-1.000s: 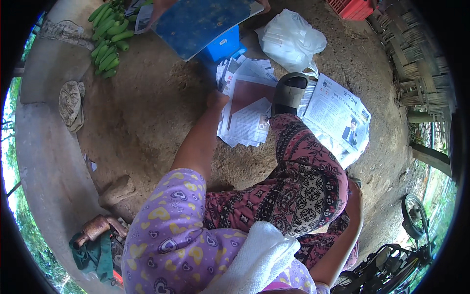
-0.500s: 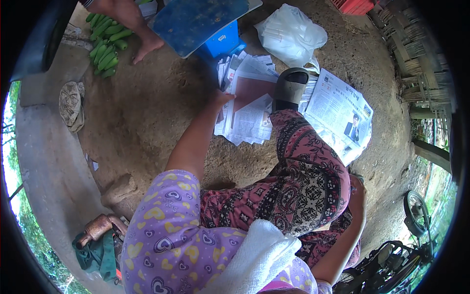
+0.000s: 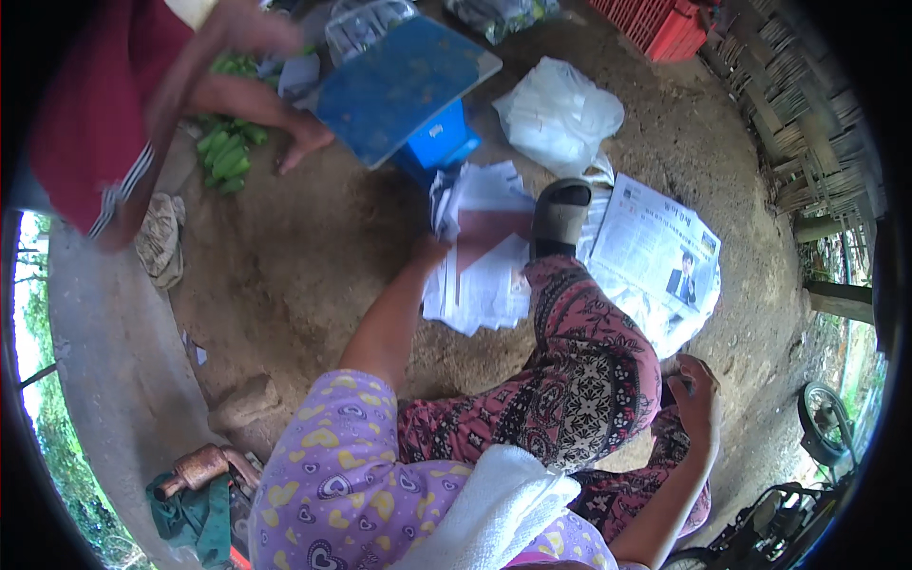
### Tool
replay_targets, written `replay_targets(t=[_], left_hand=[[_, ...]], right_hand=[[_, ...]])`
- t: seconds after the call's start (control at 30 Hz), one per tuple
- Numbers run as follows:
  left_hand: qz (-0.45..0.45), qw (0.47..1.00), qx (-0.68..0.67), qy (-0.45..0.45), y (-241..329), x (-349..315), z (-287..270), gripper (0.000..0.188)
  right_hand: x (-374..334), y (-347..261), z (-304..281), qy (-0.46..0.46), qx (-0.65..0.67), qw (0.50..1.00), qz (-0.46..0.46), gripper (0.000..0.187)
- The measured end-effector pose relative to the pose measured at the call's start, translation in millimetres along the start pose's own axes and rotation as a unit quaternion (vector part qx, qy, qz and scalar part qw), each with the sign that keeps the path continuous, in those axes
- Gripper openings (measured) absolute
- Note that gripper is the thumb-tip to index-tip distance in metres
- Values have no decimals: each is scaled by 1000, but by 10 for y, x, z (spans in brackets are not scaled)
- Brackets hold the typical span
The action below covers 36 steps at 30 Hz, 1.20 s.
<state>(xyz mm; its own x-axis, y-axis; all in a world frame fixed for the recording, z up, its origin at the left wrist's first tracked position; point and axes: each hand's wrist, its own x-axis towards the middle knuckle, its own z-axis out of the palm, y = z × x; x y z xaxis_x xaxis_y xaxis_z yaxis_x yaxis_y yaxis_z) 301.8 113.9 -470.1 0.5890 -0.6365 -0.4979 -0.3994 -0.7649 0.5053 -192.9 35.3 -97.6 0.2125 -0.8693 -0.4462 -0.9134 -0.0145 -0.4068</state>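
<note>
At the left edge of a stack of newspaper sheets [image 3: 484,285], my left hand [image 3: 431,255] is closed with the thumb on top; its other fingers are hidden. A plain brown piece shows among the printed pages. My foot in a dark sandal [image 3: 560,217] rests against the stack's right side. Beyond that foot lies another newspaper [image 3: 655,242] with a printed photo, over clear plastic. My right hand [image 3: 698,391] is beside my bent knee, fingers curved and apart, with nothing visible held in it.
A blue board [image 3: 408,81] sits on a blue stool [image 3: 444,138] ahead. Next to it are a white plastic bag [image 3: 559,109] and a red crate [image 3: 655,24]. Another person [image 3: 104,123] moves near green bananas [image 3: 224,157] at the far left. A motorcycle [image 3: 779,522] stands lower right.
The view has shifted, so the floor things sit lower. The other person has come further into view at the left, an arm blurred. My left hand stays at the stack; my right fingers show more.
</note>
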Motion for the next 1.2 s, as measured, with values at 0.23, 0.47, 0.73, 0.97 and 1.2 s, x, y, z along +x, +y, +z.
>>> replay_targets(t=[0.23,0.47,0.73,0.97,1.2], left_hand=[[61,997,40,-7,-599,-654,-382,39],[-26,986,-162,24,-1091,-1160,-415,43],[-137,895,-406,126,-1104,-1479,-465,40],[-159,939,-273,135,-990,-1636,-779,37],[-125,945,-262,148,-1212,-1869,-671,35]], right_hand=[[-139,-315,-197,44,14,990,-136,40],[-358,-372,-393,101,153,962,-200,34],[-1196,-1082,-698,122,420,711,-551,32],[-1761,-1502,-1074,98,399,530,-742,28],[-1866,-1608,-1136,93,406,469,-779,34]])
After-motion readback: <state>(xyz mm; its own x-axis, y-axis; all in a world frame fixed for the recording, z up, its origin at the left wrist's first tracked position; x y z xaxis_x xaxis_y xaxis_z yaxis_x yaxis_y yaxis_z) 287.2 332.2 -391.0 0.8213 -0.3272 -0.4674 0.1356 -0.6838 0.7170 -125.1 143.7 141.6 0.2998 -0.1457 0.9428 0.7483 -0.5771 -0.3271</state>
